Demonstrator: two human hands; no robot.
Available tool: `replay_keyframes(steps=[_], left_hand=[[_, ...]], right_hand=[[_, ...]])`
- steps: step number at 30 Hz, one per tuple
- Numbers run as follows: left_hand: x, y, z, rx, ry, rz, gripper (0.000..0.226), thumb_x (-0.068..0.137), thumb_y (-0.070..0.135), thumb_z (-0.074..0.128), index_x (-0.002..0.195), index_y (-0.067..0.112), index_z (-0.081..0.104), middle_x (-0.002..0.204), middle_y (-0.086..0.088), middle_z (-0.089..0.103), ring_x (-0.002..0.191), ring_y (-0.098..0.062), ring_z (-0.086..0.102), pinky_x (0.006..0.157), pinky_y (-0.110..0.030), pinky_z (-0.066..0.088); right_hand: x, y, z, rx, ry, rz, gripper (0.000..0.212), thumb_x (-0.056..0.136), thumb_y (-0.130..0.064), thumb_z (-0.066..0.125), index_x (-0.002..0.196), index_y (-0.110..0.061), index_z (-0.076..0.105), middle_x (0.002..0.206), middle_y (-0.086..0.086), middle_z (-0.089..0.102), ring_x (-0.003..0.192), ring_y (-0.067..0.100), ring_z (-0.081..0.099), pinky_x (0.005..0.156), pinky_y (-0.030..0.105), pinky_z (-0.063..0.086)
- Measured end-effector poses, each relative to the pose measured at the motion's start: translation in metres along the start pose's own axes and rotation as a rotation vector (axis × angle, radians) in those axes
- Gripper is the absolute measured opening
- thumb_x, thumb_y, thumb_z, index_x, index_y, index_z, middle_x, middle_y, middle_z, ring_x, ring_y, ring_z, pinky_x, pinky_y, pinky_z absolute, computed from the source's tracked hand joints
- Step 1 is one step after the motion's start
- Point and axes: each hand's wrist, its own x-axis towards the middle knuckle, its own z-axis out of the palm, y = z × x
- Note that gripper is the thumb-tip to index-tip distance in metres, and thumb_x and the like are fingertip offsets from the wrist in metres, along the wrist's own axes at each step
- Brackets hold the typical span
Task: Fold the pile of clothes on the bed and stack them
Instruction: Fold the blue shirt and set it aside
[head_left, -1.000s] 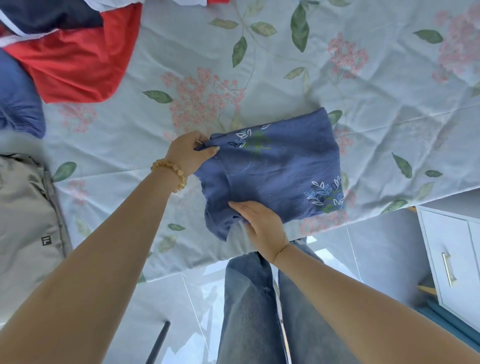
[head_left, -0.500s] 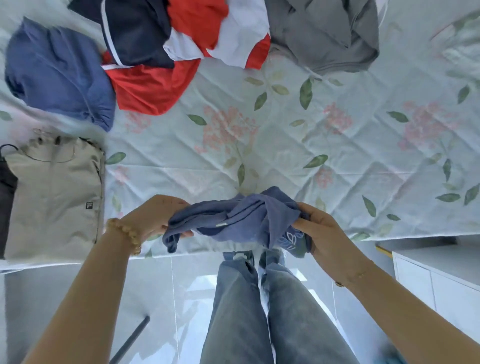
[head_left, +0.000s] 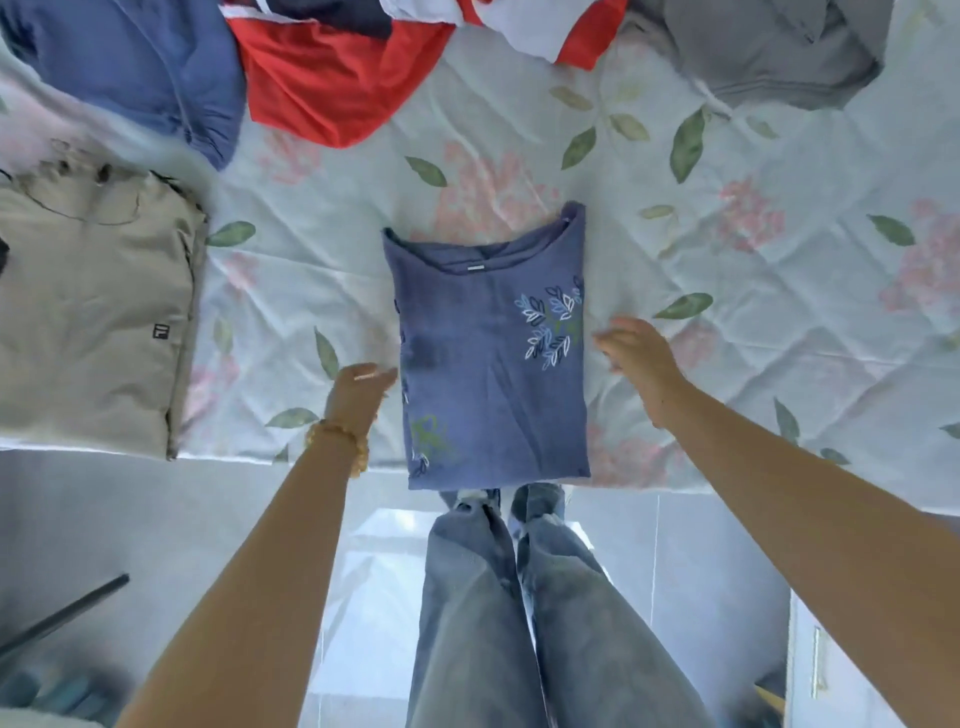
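Head camera, looking down: a folded blue top (head_left: 493, 364), embroidered with leaf sprigs, lies flat at the near edge of a bed covered by a pale floral quilt (head_left: 727, 322), its neckline pointing away from the person and its hem at the mattress edge. The left hand (head_left: 358, 395), a beaded bracelet (head_left: 340, 441) on its wrist, hovers just beside the top's left side, fingers straight and held together, holding nothing; whether the fingertips touch the cloth cannot be told. The right hand (head_left: 639, 364) is blurred just off the top's right side, fingers loosely extended and empty. To the left, a folded beige garment (head_left: 93, 317) with a small dark logo rests on the quilt, well apart from the top. Along the far side sit unfolded clothes: a blue garment (head_left: 130, 67), a red, white and navy piece (head_left: 332, 78) and a grey garment (head_left: 779, 47). The person's jeans (head_left: 519, 623) stand against the bed on a pale tiled floor (head_left: 156, 519)
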Motion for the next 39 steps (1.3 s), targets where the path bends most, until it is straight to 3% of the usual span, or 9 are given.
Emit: replay_keyframes(steps=[4, 8, 12, 18, 22, 26, 32, 34, 39], left_hand=[[-0.034, -0.071, 0.023, 0.039, -0.103, -0.035, 0.033, 0.081, 0.025, 0.075, 0.080, 0.008, 0.046, 0.074, -0.007, 0.043, 0.069, -0.017, 0.037, 0.069, -0.030, 0.033], [-0.047, -0.100, 0.036, -0.027, 0.085, -0.030, 0.025, 0.085, 0.021, 0.073, 0.095, 0.007, 0.055, 0.085, 0.001, 0.060, 0.075, -0.013, 0.056, 0.074, -0.025, 0.043], [-0.045, -0.110, 0.038, -0.026, 0.118, 0.001, 0.011, 0.090, 0.019, 0.066, 0.089, 0.010, 0.060, 0.088, -0.001, 0.064, 0.085, -0.024, 0.061, 0.084, -0.041, 0.053], [-0.047, -0.129, 0.030, -0.005, 0.147, -0.017, 0.021, 0.099, 0.015, 0.050, 0.079, 0.015, 0.048, 0.077, -0.002, 0.055, 0.076, -0.022, 0.053, 0.084, -0.045, 0.054], [-0.050, -0.126, 0.031, -0.046, 0.131, 0.024, 0.010, 0.094, 0.033, 0.059, 0.091, 0.025, 0.053, 0.085, 0.003, 0.063, 0.082, -0.019, 0.059, 0.070, -0.024, 0.044], [-0.031, -0.098, 0.028, -0.039, 0.144, 0.128, 0.046, 0.082, 0.053, 0.068, 0.117, 0.028, 0.053, 0.098, 0.008, 0.060, 0.090, -0.006, 0.057, 0.079, -0.025, 0.044], [0.023, -0.035, 0.031, -0.428, -0.243, 0.057, 0.043, 0.078, 0.038, 0.074, 0.100, 0.003, 0.066, 0.097, -0.008, 0.073, 0.090, -0.022, 0.070, 0.078, -0.030, 0.055], [0.031, -0.022, 0.037, -0.505, -0.338, 0.026, 0.053, 0.076, 0.034, 0.077, 0.115, 0.004, 0.061, 0.114, -0.011, 0.071, 0.101, -0.024, 0.069, 0.077, -0.030, 0.058], [0.038, -0.005, 0.050, -0.336, -0.302, 0.192, 0.049, 0.083, 0.026, 0.074, 0.129, 0.020, 0.056, 0.122, -0.001, 0.067, 0.113, -0.023, 0.064, 0.097, -0.046, 0.051]], right_hand=[[-0.051, 0.055, 0.001, -0.139, -0.122, 0.092, 0.022, 0.086, -0.029, 0.073, 0.101, -0.015, 0.067, 0.099, 0.005, 0.071, 0.082, 0.012, 0.066, 0.070, 0.025, 0.052], [-0.081, 0.088, 0.019, -0.198, -0.196, 0.091, 0.028, 0.088, -0.036, 0.070, 0.082, -0.011, 0.059, 0.075, -0.001, 0.062, 0.065, 0.010, 0.059, 0.063, 0.021, 0.047], [-0.086, 0.097, 0.027, -0.145, -0.136, 0.095, 0.035, 0.090, -0.034, 0.067, 0.076, -0.003, 0.057, 0.066, -0.004, 0.053, 0.063, 0.011, 0.046, 0.055, 0.013, 0.038], [-0.095, 0.107, 0.018, -0.246, -0.152, 0.112, 0.037, 0.092, -0.026, 0.066, 0.091, 0.011, 0.062, 0.086, 0.026, 0.063, 0.079, 0.021, 0.052, 0.091, 0.051, 0.049], [-0.088, 0.094, 0.016, -0.226, -0.072, 0.033, 0.014, 0.087, -0.023, 0.071, 0.080, -0.013, 0.064, 0.077, 0.008, 0.068, 0.080, 0.021, 0.063, 0.075, 0.036, 0.051], [-0.058, 0.062, 0.018, 0.055, -0.040, -0.037, 0.024, 0.081, -0.020, 0.079, 0.096, -0.020, 0.060, 0.085, -0.008, 0.071, 0.079, 0.000, 0.068, 0.062, 0.006, 0.047], [-0.001, 0.020, 0.037, 0.119, -0.292, -0.018, 0.026, 0.085, -0.027, 0.074, 0.109, -0.017, 0.069, 0.105, 0.002, 0.075, 0.094, 0.014, 0.070, 0.082, 0.030, 0.053], [0.010, 0.012, 0.044, 0.151, -0.327, -0.009, 0.030, 0.082, -0.026, 0.077, 0.111, -0.022, 0.068, 0.108, -0.002, 0.074, 0.100, 0.014, 0.070, 0.088, 0.031, 0.054], [0.011, -0.003, 0.060, 0.241, -0.291, -0.016, 0.026, 0.082, -0.010, 0.077, 0.102, -0.024, 0.068, 0.095, -0.008, 0.076, 0.088, 0.010, 0.072, 0.070, 0.023, 0.056]])
